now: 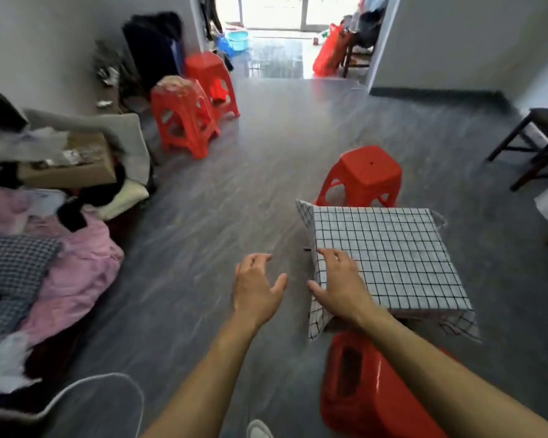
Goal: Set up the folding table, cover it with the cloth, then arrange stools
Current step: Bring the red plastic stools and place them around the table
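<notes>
Fingers (331, 255) of the right hand (340, 284) lie spread on the checked cloth's (393, 257) left edge; left hand (255, 287) hovers open over bare floor (234, 191); red stools (363, 177) flank the table.

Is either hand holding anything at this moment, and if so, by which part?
Nothing is held. The left hand hangs open over the floor. The right hand rests with relaxed fingers on the left edge of the checked cloth, without gripping it.

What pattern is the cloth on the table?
White with a thin black grid check, the cloth shows clearly in the head view.
</notes>
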The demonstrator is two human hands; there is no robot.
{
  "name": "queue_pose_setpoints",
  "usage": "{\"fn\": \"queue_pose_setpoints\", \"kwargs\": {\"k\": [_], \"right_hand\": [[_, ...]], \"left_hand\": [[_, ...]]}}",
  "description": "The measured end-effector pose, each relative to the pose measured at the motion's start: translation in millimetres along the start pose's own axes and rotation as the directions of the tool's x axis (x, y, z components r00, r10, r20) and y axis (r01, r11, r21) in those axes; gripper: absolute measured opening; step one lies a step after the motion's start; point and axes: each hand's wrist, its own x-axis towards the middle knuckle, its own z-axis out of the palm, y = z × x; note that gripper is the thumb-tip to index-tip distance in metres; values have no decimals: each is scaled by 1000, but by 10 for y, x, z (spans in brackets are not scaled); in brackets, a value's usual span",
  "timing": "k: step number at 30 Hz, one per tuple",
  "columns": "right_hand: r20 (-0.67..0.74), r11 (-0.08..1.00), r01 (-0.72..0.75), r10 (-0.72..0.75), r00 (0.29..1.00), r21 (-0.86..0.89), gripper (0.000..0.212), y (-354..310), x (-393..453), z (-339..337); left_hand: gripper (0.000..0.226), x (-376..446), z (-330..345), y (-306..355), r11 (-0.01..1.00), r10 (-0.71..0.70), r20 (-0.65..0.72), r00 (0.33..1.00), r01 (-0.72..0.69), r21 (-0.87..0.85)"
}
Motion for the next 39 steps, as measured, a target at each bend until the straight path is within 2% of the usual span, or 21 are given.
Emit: {"fn": "queue_pose_setpoints", "kwargs": {"k": [4, 8, 16, 25, 29, 33, 39], "right_hand": [[24, 993, 94, -93, 995, -68, 78, -519, 276, -73], [25, 985, 139, -137, 990, -99, 76, -782, 811, -153], [42, 978, 208, -209, 977, 32, 74, -1223, 2426, -252], [30, 954, 292, -295, 955, 71, 73, -1824, 4139, -924], [31, 947, 320, -320, 947, 29, 72, -2174, 4824, -992], [19, 941, 339, -339, 941, -12, 73, -2587, 5544, -911], [38, 957, 286, -285, 958, -55, 71, -3272, 6503, -904]], "left_hand": [[51, 332, -500, -87, 1000, -15, -148, 989, 13, -14], [50, 752, -755, -272, 998, -55, -213, 976, 58, 10], [48, 2165, -1082, -472, 984, -104, -219, 970, 133, 121], [47, 3885, -1720, -343, 980, -63, -266, 962, 111, 168], [47, 4594, -1957, -515, 978, -79, -261, 962, 126, 167], [53, 5432, -2245, -811, 983, -33, -282, 959, 82, 166], [49, 6635, -2750, -1182, 988, -8, -273, 962, 49, 145]]}}
